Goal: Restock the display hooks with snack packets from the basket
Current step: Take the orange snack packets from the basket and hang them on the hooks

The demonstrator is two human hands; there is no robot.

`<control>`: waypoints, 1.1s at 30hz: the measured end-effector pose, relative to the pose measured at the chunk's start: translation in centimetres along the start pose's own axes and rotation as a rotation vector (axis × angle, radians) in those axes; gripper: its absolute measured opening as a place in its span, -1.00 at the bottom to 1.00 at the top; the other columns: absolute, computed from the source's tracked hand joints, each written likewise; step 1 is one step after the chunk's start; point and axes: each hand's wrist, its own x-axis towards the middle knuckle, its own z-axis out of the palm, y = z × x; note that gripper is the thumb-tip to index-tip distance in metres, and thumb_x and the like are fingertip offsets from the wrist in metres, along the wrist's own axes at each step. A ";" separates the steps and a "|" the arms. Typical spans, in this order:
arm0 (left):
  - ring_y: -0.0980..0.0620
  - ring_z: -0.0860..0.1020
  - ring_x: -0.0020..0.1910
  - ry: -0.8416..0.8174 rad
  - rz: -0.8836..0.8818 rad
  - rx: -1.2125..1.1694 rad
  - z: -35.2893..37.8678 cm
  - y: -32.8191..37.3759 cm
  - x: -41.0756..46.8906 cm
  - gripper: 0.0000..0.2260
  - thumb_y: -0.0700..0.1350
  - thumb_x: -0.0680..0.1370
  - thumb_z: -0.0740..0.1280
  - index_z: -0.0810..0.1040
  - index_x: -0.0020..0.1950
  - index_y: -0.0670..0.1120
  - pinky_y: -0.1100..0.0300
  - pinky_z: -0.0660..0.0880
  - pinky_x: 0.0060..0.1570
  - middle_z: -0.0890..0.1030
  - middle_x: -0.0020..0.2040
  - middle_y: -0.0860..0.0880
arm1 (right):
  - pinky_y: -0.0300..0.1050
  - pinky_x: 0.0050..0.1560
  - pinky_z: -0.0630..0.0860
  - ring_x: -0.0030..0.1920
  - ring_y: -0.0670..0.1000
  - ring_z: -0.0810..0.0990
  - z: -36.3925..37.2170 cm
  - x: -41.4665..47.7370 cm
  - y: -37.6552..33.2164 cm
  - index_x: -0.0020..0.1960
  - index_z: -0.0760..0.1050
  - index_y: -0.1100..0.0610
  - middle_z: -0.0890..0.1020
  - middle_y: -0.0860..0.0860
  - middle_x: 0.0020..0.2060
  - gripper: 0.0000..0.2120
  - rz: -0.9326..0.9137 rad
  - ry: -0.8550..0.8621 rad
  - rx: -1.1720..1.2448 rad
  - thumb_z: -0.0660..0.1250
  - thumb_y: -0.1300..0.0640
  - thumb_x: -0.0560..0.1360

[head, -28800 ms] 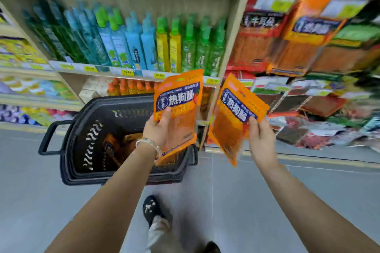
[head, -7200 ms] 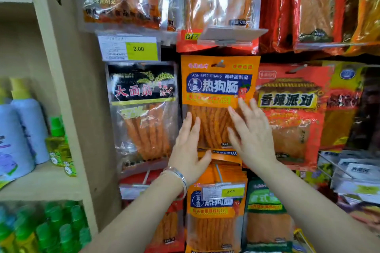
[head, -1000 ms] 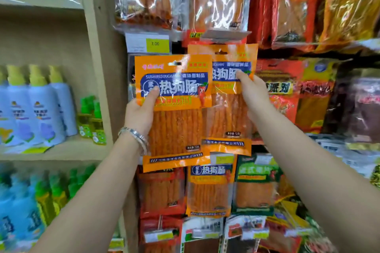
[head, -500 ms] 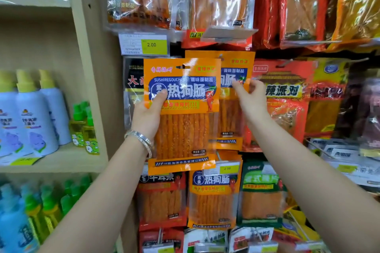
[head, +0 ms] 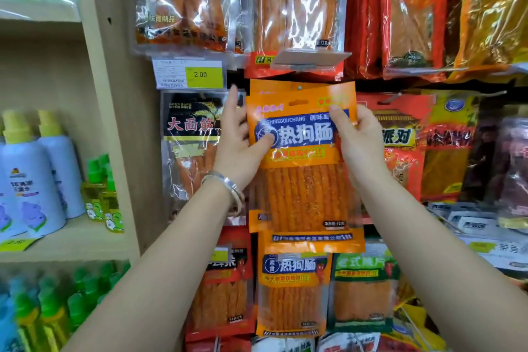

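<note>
An orange snack packet (head: 304,180) with a blue label and red sticks inside is held up flat against the hanging display. My left hand (head: 240,140) grips its left edge, thumb on the blue label and fingers behind. My right hand (head: 357,137) pinches its upper right edge. The packet's hang hole sits just below the top of an identical orange packet (head: 303,86) hanging behind it. The hook itself is hidden. The basket is out of view.
Same-brand packets (head: 291,294) hang one row lower. A black-labelled packet (head: 190,146) hangs to the left, red and yellow packets (head: 405,146) to the right. A yellow 2.00 price tag (head: 200,74) sits upper left. A wooden shelf (head: 71,237) with spray bottles stands at left.
My left hand has carried the packet rightward, over the hanging identical packet. My right hand has left the hanging packet and now pinches the carried one's upper right edge.
</note>
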 end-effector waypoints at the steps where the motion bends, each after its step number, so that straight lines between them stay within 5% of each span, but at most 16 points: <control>1: 0.12 0.21 0.45 -0.043 0.061 0.068 0.1 0.4 0.4 -0.23 -0.27 0.50 0.34 -0.03 0.52 0.14 0.08 0.24 0.40 0.22 0.48 0.05 | 0.24 0.02 0.50 -0.07 0.25 0.59 -0.1 0.3 -0.1 -0.14 0.50 0.17 0.61 0.27 -0.12 -0.77 -0.011 0.009 -0.009 0.30 0.01 0.54; 4: 0.46 -0.10 0.36 -0.087 0.231 0.302 0.6 1.3 1.8 -0.24 -0.17 0.50 0.31 -0.08 0.52 0.18 0.37 -0.02 0.35 -0.08 0.55 0.09 | 0.26 0.00 0.50 -0.12 0.25 0.56 -0.1 1.4 -0.4 -0.16 0.44 0.26 0.56 0.35 -0.10 -0.69 -0.018 0.032 -0.011 0.30 -0.01 0.54; 7: 0.34 -0.13 0.42 -0.096 0.262 0.354 1.3 1.9 2.6 -0.27 -0.14 0.52 0.31 -0.08 0.53 0.15 0.28 -0.10 0.34 -0.12 0.56 0.05 | 0.24 -0.01 0.50 -0.14 0.24 0.55 0.4 2.4 -0.3 -0.09 0.38 0.39 0.54 0.28 -0.17 -0.57 0.003 0.029 -0.009 0.29 -0.03 0.53; 15: 0.20 -0.08 0.51 -0.101 0.261 0.322 1.5 0.6 2.7 -0.26 -0.10 0.50 0.29 -0.09 0.53 0.16 0.29 -0.03 0.34 -0.04 0.56 0.09 | -0.07 -0.23 0.38 -0.33 -0.05 0.46 1.3 3.4 1.6 -0.26 0.45 0.09 0.51 -0.05 -0.38 -0.76 -0.004 0.054 -0.132 0.32 -0.02 0.50; 20: 0.24 -0.10 0.49 -0.157 0.275 0.409 1.7 -1.7 2.0 -0.29 -0.06 0.51 0.29 -0.05 0.52 0.20 0.54 -0.10 0.28 -0.07 0.56 0.10 | -0.35 -0.18 0.38 -0.19 -0.28 0.49 0.6 2.8 3.2 0.01 0.42 0.05 0.53 -0.13 -0.13 -0.79 -0.094 0.115 -0.197 0.39 0.01 0.48; 22: 0.25 -0.13 0.48 -0.191 0.268 0.522 1.9 -3.8 1.1 -0.33 -0.03 0.51 0.28 -0.01 0.52 0.19 0.33 -0.11 0.39 -0.12 0.53 0.18 | -0.44 -0.11 0.37 -0.11 -0.27 0.45 0.3 1.6 4.1 0.19 0.32 0.03 0.42 -0.13 0.02 -0.61 -0.203 0.161 -0.272 0.42 0.09 0.45; 24: 0.20 -0.20 0.49 -0.222 0.273 0.662 2.0 -6.0 0.0 -0.33 -0.01 0.52 0.28 -0.02 0.53 0.13 0.13 -0.10 0.44 -0.21 0.50 0.21 | -0.28 0.15 0.39 0.11 -0.08 0.46 -0.1 0.3 5.7 0.33 0.30 0.11 0.37 0.01 0.20 -0.51 -0.385 0.154 -0.475 0.39 0.14 0.46; 26: 0.17 -0.30 0.48 -0.247 0.286 0.770 2.1 -8.1 -1.0 -0.30 -0.01 0.51 0.28 -0.04 0.54 0.06 0.16 -0.14 0.42 -0.32 0.50 0.17 | -0.05 0.33 0.29 0.33 0.12 0.36 -0.5 -0.9 7.6 0.38 0.34 0.18 0.38 0.16 0.33 -0.50 -0.589 0.079 -0.769 0.35 0.15 0.48; 29: 0.15 -0.44 0.42 -0.270 0.271 0.916 2.4 -10.9 -2.0 -0.22 0.03 0.50 0.27 -0.16 0.54 0.01 0.19 -0.11 0.40 -0.48 0.44 0.12 | 0.20 0.31 0.37 0.41 0.22 0.33 -0.6 -1.7 10.0 0.42 0.34 0.22 0.36 0.20 0.41 -0.47 -0.693 -0.097 -1.053 0.36 0.14 0.50; 33: 0.06 -0.43 0.41 -0.309 0.171 1.025 2.6 -12.8 -1.0 -0.15 0.08 0.48 0.26 -0.29 0.52 -0.02 0.11 0.02 0.44 -0.59 0.36 0.06 | 0.11 0.28 0.40 0.39 0.21 0.37 0.3 -0.9 11.3 0.41 0.35 0.22 0.37 0.22 0.40 -0.41 -0.682 -0.165 -1.256 0.41 0.07 0.46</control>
